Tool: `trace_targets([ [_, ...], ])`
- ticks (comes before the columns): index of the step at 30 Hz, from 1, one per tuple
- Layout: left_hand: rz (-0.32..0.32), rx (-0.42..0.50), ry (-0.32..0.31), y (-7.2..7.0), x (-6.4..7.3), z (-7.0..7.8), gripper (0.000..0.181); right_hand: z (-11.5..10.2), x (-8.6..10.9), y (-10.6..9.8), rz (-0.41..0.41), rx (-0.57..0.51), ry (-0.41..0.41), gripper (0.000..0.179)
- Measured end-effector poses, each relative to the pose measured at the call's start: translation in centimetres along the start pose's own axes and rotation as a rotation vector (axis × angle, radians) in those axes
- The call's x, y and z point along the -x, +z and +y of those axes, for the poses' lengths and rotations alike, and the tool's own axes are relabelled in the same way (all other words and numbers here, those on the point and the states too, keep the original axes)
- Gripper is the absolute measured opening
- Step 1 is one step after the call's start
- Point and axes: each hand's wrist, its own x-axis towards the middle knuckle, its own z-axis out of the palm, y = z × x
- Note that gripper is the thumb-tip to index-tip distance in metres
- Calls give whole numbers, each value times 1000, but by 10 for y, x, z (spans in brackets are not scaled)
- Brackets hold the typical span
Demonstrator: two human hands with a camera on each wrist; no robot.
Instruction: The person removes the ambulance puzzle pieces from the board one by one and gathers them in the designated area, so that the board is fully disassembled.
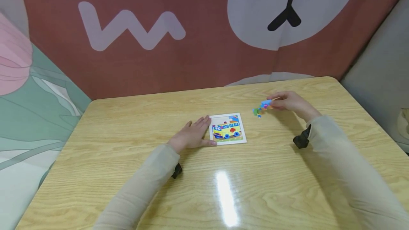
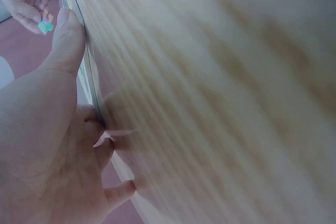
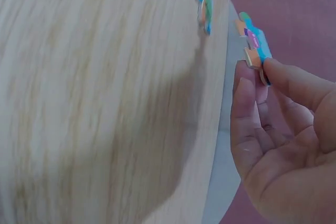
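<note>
A square jigsaw puzzle (image 1: 227,130) with a white border lies on the table, picturing a yellow ambulance with a red cross. Bare white backing shows along its upper left. My left hand (image 1: 193,134) rests at its left side, fingers spread and thumb against the lower left corner. To the right, my right hand (image 1: 290,103) pinches a puzzle piece (image 3: 257,40) between thumb and fingers, raised off the tabletop. This piece is blue, orange and pink with knobbed edges. Close by, a green and blue puzzle piece (image 3: 206,10) lies on the table.
The wooden table (image 1: 153,116) has a light reflection near its front. Behind its far edge hangs a reddish-brown cloth (image 1: 204,63) with a cartoon print. A grey surface (image 1: 380,70) rises along the right side.
</note>
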Motion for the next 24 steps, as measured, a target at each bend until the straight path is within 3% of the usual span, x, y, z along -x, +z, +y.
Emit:
trace_targets([
  [10,1,-12,2,2,0,-1,96,10,1,-8,-11,-17,79,50],
  [24,8,-9,0,2,1,-3,96,24,-1,-16,-38,-122,107,51],
])
